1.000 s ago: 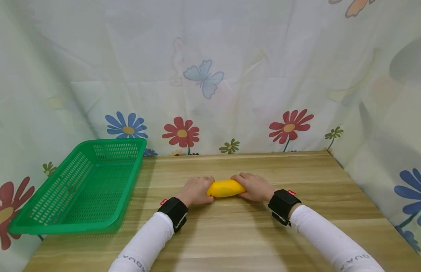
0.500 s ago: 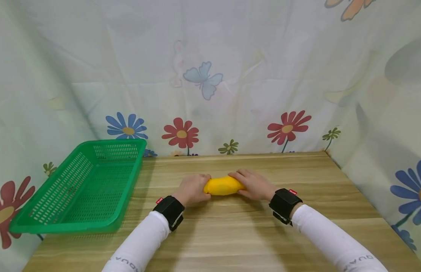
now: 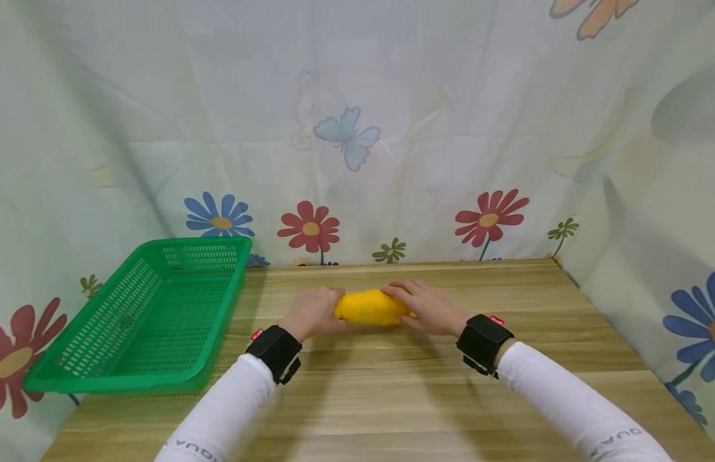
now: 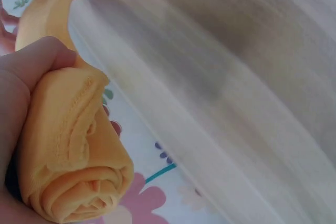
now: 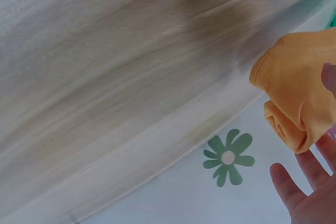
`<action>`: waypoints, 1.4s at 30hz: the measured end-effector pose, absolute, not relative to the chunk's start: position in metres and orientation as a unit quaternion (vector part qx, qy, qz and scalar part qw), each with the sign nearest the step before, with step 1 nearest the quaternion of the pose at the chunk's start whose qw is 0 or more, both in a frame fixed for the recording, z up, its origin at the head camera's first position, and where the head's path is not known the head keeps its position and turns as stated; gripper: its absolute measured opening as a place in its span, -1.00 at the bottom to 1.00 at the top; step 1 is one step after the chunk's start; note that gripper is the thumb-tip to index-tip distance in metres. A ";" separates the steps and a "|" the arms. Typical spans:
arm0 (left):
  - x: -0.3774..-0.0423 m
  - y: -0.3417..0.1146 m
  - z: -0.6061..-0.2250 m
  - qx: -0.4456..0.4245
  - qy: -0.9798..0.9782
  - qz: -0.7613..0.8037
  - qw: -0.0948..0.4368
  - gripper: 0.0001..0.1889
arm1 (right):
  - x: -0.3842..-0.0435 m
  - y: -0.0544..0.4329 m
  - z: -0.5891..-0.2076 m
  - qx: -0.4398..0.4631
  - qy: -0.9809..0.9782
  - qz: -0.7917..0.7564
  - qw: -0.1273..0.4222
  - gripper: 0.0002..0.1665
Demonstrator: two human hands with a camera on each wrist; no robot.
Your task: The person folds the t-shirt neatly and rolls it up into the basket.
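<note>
A rolled-up yellow cloth with stitched hems (image 3: 365, 307) is held just over the wooden table, before the back curtain. My left hand (image 3: 314, 312) grips its left end; in the left wrist view the thumb (image 4: 50, 59) lies across the roll, whose spiral end faces the camera. At the other end is my right hand (image 3: 429, 309). The right wrist view shows that hand's fingers (image 5: 287, 184) fairly straight and spread, one fingertip touching the cloth's loose edge (image 5: 294, 85). Part of the right hand is outside that view.
A green plastic basket (image 3: 218, 333) with slotted walls stands at the left of the wooden table (image 3: 392, 398). Flower-print curtains (image 3: 253, 154) enclose the table at the back and on both sides.
Both hands and the yellow roll have shifted slightly left and away from me. The right hand's fingers have loosened on its end, and the roll's right end looks less tight.
</note>
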State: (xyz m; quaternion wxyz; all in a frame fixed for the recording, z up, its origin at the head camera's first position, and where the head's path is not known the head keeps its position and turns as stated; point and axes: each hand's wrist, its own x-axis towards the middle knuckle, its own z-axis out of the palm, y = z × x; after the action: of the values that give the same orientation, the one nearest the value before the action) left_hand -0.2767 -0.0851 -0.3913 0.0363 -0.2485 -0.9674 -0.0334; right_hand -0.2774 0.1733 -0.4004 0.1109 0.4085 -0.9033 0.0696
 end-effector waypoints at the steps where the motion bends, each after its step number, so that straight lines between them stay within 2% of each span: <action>1: -0.276 -0.087 -0.390 -0.242 -0.969 -0.031 0.036 -0.58 | -0.277 0.172 -0.399 0.412 -0.902 0.068 0.113 -0.21; 8: -0.272 -0.098 -0.378 -0.195 -0.980 -0.033 0.034 -0.59 | -0.276 0.163 -0.390 0.439 -0.888 0.062 0.123 -0.20; 18: -0.269 -0.125 -0.358 -0.152 -0.984 -0.019 0.092 -0.63 | -0.271 0.146 -0.381 0.463 -0.879 0.034 0.111 -0.17; 42: -0.264 -0.223 -0.305 -0.020 -0.994 -0.056 0.093 -0.51 | -0.260 0.117 -0.387 0.508 -0.860 0.043 0.034 -0.17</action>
State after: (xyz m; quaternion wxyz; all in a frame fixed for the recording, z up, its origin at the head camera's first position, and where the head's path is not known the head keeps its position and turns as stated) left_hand -0.2640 -0.2231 -0.3050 0.0926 -0.0204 -0.9939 -0.0560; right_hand -0.2596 0.1170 -0.3874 0.0345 0.5076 -0.8598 0.0427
